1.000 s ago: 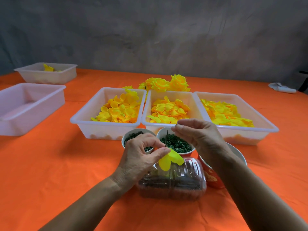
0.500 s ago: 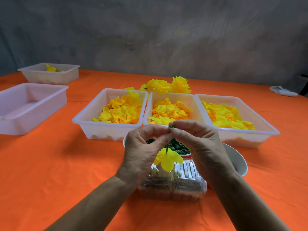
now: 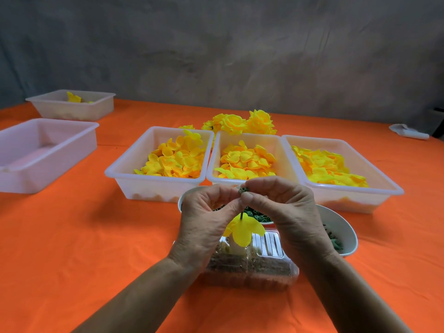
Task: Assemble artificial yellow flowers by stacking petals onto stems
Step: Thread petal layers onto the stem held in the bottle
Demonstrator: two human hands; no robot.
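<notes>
Both hands meet above the clear box – left hand (image 3: pixel 206 219) pinches the stem (image 3: pixel 241 213), upright, petal (image 3: pixel 242 233) hanging just below; right hand (image 3: pixel 281 210) pinches a green ring (image 3: pixel 242 190) at the stem's top – threads straight down

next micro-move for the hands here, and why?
Probably slide the small green piece, pinched by the right hand, down the thin stem that the left hand holds. It sits at the stem's top, well above the yellow petal already threaded on.
</notes>
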